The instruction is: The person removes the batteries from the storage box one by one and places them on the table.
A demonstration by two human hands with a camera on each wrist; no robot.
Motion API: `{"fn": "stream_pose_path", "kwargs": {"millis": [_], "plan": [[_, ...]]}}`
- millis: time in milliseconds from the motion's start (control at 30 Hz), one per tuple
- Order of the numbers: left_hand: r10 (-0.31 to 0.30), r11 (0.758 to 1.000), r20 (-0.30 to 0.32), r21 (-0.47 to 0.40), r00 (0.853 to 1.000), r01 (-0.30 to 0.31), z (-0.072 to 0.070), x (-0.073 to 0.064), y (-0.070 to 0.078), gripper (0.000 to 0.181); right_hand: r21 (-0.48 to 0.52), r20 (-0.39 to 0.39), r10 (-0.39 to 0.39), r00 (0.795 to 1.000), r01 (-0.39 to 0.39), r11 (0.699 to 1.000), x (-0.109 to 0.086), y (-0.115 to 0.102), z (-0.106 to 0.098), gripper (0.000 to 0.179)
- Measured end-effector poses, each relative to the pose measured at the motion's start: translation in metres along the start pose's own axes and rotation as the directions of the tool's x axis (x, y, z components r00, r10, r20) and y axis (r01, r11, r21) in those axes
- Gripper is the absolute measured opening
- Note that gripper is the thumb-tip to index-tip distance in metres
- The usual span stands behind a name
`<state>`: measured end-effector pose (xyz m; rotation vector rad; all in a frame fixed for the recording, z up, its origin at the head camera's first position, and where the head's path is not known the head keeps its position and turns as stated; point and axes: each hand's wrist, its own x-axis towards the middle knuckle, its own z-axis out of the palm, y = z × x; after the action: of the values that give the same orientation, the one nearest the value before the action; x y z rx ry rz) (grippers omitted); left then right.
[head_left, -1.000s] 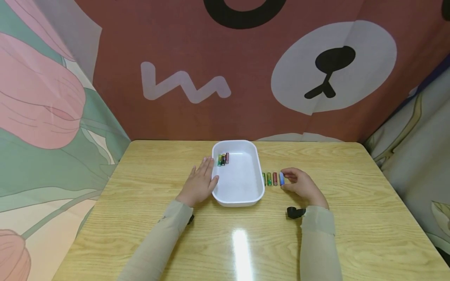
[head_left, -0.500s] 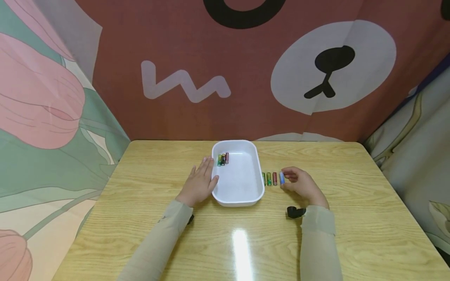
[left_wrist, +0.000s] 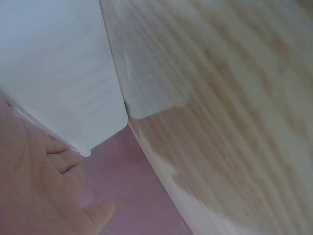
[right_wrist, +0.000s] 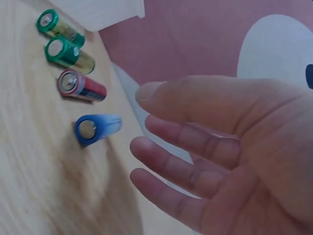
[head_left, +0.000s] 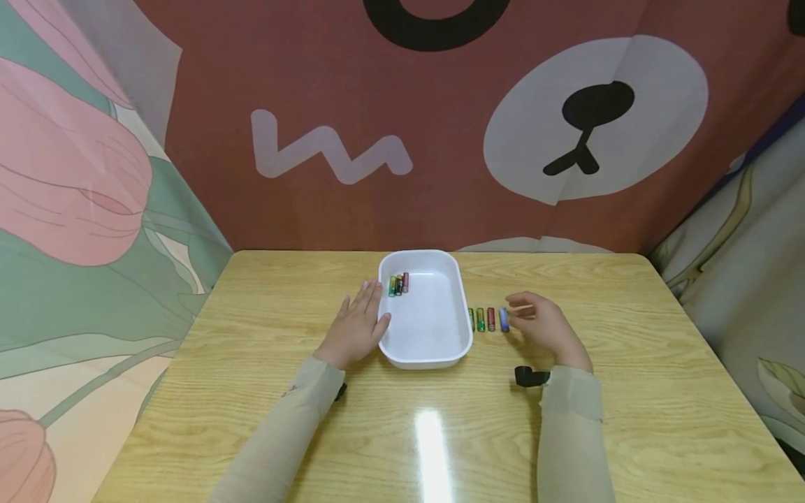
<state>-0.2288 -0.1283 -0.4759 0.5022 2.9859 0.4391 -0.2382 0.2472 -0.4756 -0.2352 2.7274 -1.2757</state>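
Observation:
My left hand (head_left: 354, 326) rests flat with straight fingers against the left rim of a white plastic tray (head_left: 430, 365). Inside the tray's far left corner lie a green-and-yellow battery (head_left: 393, 286), a dark battery (head_left: 399, 286) and a red battery (head_left: 405, 282). To the right of the tray a row of batteries lies on the table: two green batteries (right_wrist: 68, 55), a red-and-blue battery (right_wrist: 81, 86) and, at the right end, a blue battery (right_wrist: 100, 127). Just right of the blue one is my right hand (head_left: 542, 325), fingers loosely spread, apart from it and holding nothing.
The wooden table (head_left: 302, 447) ends at a brown printed curtain (head_left: 440, 209) behind the tray. A small black wrist camera (head_left: 530, 377) sits under my right wrist. Light glares on the table near the front.
My right hand has released the blue battery and drawn slightly right and away, its fingers opening. The blue battery stays at the end of the row. My left hand has not moved.

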Motion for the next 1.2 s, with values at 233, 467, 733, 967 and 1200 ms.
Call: {"fn": "stream_pose_path", "kwargs": {"millis": [233,467,733,967,1200], "plan": [[0.013,1.0,-0.012,0.015,1.0,-0.013,0.0,0.001,0.0,0.069,-0.034,-0.022,-0.022,1.0,0.022,0.999,-0.003,-0.01,-0.005,0.04],[0.028,0.999,-0.027,0.026,0.999,-0.028,-0.001,0.0,-0.001,0.069,-0.031,-0.057,-0.078,0.995,0.076,0.997,-0.001,-0.024,-0.002,0.04],[0.031,0.998,-0.008,0.053,0.999,-0.03,-0.002,0.0,-0.001,0.069,-0.003,-0.115,-0.117,0.986,0.117,0.993,0.004,-0.035,0.009,0.036],[0.028,0.998,-0.01,0.061,1.0,-0.027,-0.002,0.0,-0.001,0.069,0.019,-0.136,-0.136,0.981,0.14,0.99,0.006,-0.051,0.018,0.035],[0.036,0.998,-0.024,0.057,0.999,-0.034,-0.002,-0.001,0.001,0.069,0.063,-0.175,-0.141,0.974,0.154,0.986,0.007,-0.058,0.023,0.032]]}}
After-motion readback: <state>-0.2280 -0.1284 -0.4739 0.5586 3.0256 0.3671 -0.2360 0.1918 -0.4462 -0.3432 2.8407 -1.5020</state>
